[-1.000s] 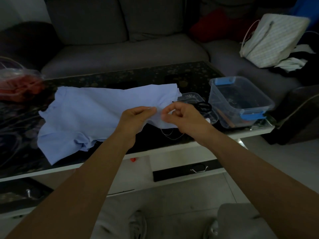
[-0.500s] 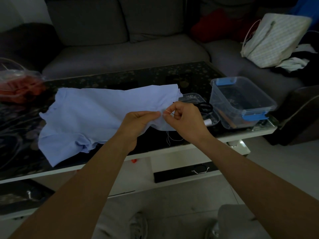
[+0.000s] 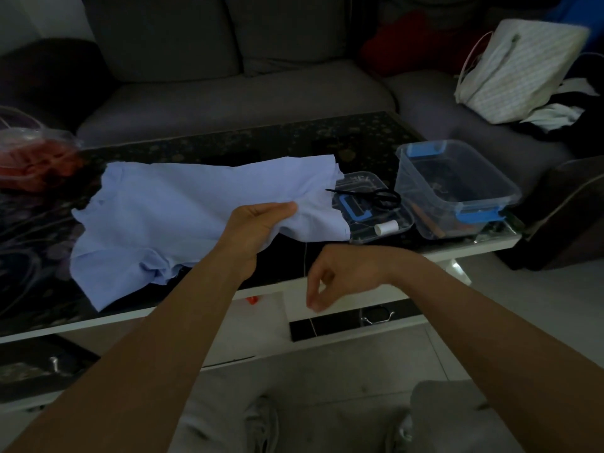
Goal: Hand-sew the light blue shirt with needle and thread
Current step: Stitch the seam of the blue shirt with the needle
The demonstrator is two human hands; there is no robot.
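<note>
Head view is dim and soft, and the right hand [image 3: 340, 273] is motion-blurred. The needle is too small to make out. The thread [image 3: 305, 256] reads only as a faint pale line dropping from the shirt's lower edge to the right fingertips, plus a short tail below them against the dark drawer front [image 3: 343, 325]. Both forearms are cut off by the bottom edge of the frame.

The left hand [image 3: 258, 227] clenches a fold of the shirt [image 3: 163, 207] at frame centre. Cloth covers part of that grip, so the thumb position can't be told. The right hand sits lower, right of centre, fingers curled down and pinching the thread.

The shirt is plain light blue and creased, bunched at its lower edge. It lies on the dark patterned table [image 3: 228, 142], left of centre, with its right end held up at the left hand. Its long axis runs left to right, tilting up slightly toward the right, and the lower-left corner reaches near the table's front edge.

The shirt's right end overlaps a clear lid [image 3: 362, 179] holding black scissors [image 3: 376, 194] and a white spool [image 3: 385, 227]. A clear tub [image 3: 457, 204] with blue latches sits just right of the lid. A grey sofa [image 3: 228, 93] fills the top of the frame, with a pale bag [image 3: 516, 70] on it at upper right.
</note>
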